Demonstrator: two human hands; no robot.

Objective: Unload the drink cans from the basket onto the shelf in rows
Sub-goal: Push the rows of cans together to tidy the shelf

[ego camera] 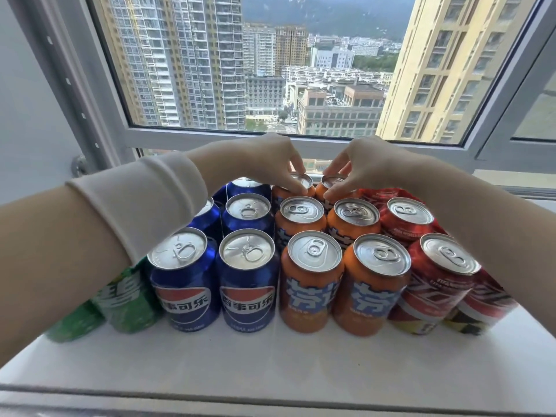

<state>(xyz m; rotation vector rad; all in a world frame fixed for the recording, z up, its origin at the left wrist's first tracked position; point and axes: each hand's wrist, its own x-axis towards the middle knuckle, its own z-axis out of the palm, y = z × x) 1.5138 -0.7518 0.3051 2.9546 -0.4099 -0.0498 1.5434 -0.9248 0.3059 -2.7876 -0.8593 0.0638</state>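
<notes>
Drink cans stand upright in rows on a white shelf [270,365] under a window. From left to right there are green cans [129,302], blue cans [183,278], orange cans [313,275] and red cans [439,281]. My left hand [270,161] reaches over the rows and pinches the top rim of the back left orange can [305,181]. My right hand [361,164] pinches the top of the back right orange can [329,182] beside it. Both cans sit in the rearmost row. No basket is in view.
The window frame [240,139] and glass rise directly behind the back row. A grey wall [30,115] closes the left side. Bare white shelf surface lies in front of the cans, down to its front edge [270,401].
</notes>
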